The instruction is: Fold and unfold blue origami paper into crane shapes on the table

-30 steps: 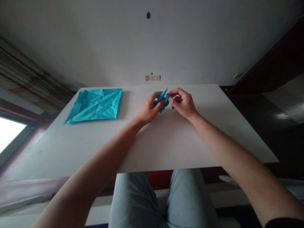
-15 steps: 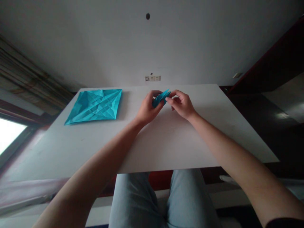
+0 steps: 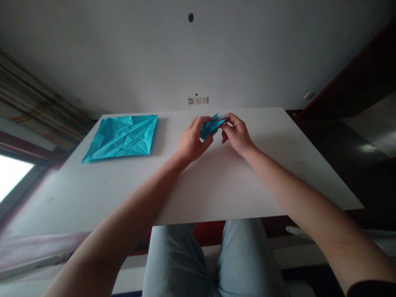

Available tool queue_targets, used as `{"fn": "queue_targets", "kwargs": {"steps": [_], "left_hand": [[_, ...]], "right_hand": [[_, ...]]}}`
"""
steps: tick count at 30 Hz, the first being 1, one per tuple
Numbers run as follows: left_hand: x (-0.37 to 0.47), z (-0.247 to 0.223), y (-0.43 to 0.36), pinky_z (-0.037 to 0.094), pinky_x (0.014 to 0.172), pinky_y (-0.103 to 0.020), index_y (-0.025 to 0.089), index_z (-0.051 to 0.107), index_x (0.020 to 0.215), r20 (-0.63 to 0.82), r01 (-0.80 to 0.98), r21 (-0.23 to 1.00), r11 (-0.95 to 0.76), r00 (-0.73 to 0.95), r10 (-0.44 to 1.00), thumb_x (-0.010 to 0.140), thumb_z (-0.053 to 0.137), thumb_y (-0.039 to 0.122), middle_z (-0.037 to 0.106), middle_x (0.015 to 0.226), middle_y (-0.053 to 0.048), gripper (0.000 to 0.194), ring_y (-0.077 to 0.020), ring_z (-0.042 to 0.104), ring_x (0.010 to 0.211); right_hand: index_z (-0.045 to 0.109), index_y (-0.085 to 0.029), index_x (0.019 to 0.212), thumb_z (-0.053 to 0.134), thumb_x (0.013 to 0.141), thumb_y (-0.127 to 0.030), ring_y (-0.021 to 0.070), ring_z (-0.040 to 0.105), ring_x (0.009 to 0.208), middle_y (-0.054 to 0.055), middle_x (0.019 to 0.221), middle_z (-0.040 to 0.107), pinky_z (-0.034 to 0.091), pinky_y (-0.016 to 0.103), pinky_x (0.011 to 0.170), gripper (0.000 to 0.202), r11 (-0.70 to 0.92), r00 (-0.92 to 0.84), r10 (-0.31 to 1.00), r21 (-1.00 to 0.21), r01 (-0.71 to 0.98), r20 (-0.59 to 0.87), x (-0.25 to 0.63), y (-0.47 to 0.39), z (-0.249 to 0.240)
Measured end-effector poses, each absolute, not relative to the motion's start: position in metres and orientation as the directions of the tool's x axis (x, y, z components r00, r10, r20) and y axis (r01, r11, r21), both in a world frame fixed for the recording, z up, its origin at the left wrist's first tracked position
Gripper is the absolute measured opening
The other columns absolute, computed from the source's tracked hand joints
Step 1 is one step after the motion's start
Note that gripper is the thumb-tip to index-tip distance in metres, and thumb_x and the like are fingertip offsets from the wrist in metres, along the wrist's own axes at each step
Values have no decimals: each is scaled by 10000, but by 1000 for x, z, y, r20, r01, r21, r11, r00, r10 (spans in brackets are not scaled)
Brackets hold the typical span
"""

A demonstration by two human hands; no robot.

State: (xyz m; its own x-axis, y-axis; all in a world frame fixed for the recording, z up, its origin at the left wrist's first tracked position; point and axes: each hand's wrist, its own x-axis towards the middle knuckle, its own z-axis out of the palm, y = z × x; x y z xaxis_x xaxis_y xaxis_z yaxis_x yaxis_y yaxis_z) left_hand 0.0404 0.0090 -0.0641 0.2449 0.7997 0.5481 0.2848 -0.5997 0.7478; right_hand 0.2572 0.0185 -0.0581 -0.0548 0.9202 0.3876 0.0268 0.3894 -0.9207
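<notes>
A small folded piece of blue paper (image 3: pixel 209 128) with several pointed tips is held above the far middle of the white table. My left hand (image 3: pixel 194 139) grips its left side between thumb and fingers. On the right, my right hand (image 3: pixel 236 133) pinches one of its pointed tips with closed fingers. A larger blue sheet (image 3: pixel 123 138), marked with many crossing creases, lies flat on the table's far left.
The white table (image 3: pixel 216 185) reaches to a grey wall with sockets (image 3: pixel 198 100) behind it. A striped curtain (image 3: pixel 34 107) and a window stand at the left. My legs are below the near edge.
The small folded paper has turned and its tips are spread further apart. My left thumb has shifted lower on it, and my right fingers have moved at its right end.
</notes>
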Motion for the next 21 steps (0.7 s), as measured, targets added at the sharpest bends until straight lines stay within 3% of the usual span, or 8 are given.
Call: {"fn": "queue_targets", "kwargs": {"steps": [9,12,15,17,21], "left_hand": [[39,-62,5,722,1134,-496,321,744,1501,517,252,787,-564,231,824,969,1021,262,860,1488,-128,602,-366,832,1389],[38,-60,4,734,1161,-543,324,754,1443,516,234,792,-564,238,823,1011,1013,273,824,1542,-142,506,-379,805,1434],[39,-63,7,755,1096,-558,335,762,1395,518,196,812,-549,190,834,1089,996,396,794,1517,-146,391,-385,799,1422],[41,-68,12,761,1014,-530,345,754,1439,497,162,839,-519,159,853,1134,965,523,788,1475,-132,411,-366,828,1344],[41,-79,29,740,886,-455,376,732,1558,445,82,888,-453,100,890,1184,849,738,793,1440,-118,533,-296,862,1132]], "right_hand": [[772,-317,994,953,935,-1032,132,492,584,-7,910,738,519,312,477,740,377,-19,926,-925,52,377,261,16,-50],[752,-312,980,863,980,-1085,144,528,611,16,932,724,520,322,492,781,384,-29,924,-921,65,382,262,13,-46],[750,-316,1060,730,1032,-1136,162,565,648,23,943,692,509,318,500,821,378,-37,926,-922,88,376,265,13,-43],[746,-323,1132,711,1042,-1127,165,575,673,24,990,688,511,313,507,810,373,-35,928,-924,88,372,268,14,-44],[708,-350,1169,952,909,-1034,184,595,787,36,1163,699,548,308,537,771,377,-51,926,-921,92,374,270,17,-51]]}}
